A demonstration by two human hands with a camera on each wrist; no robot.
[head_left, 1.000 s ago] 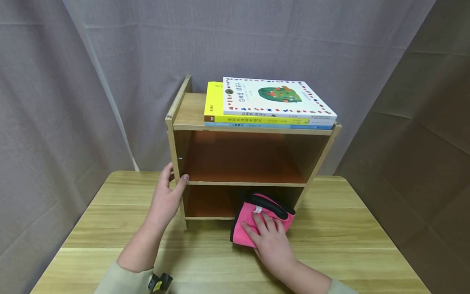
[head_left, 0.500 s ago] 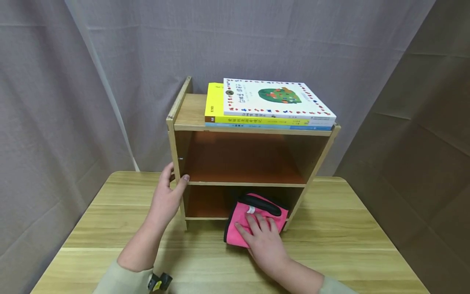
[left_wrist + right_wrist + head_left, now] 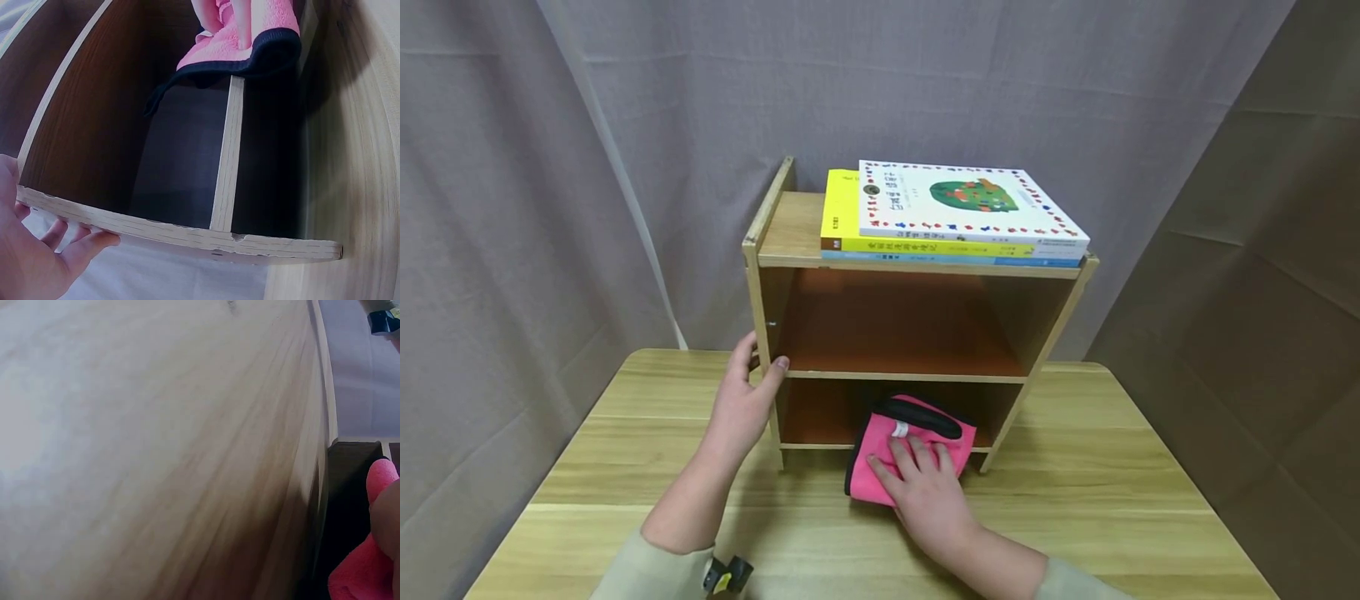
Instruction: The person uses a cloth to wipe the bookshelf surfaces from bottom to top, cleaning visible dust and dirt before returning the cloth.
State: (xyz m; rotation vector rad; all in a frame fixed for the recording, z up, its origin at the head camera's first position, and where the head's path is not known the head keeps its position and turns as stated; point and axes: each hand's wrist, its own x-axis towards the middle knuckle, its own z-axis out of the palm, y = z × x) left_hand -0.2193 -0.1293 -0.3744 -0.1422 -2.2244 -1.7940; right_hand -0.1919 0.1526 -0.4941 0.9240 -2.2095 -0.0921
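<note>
Pink cloth [image 3: 868, 479] with dark edging and a small white label lies bunched at the lower centre of the head view, covering part of the front edge of the bottom board of a small wooden shelf unit [image 3: 906, 377]. The right hand [image 3: 934, 500] comes up from the lower right, palm down, with its fingers spread and fairly straight across the cloth, tips pointing toward the upper left. The left wrist view shows fingertips sinking into the fabric at the top; how the right thumb lies I cannot tell.

Left of centre, the left hand [image 3: 742, 408] grips the unit's left side panel [image 3: 763, 333], thumb over the front edge beside the middle board, the other fingers reaching round the outer face. Its forearm slants up from the bottom left, where a pale sleeve [image 3: 651, 573] ends near a dark device [image 3: 727, 575] at the wrist.

On top of the unit, three books are stacked flat: a white one [image 3: 977, 200] with a green picture uppermost, a yellow one [image 3: 841, 204] sticking out to the left beneath it, and a blue one [image 3: 951, 257] at the bottom. Everything stands on a wood-grain table [image 3: 1090, 492], with grey curtain [image 3: 925, 92] across the upper frame.
</note>
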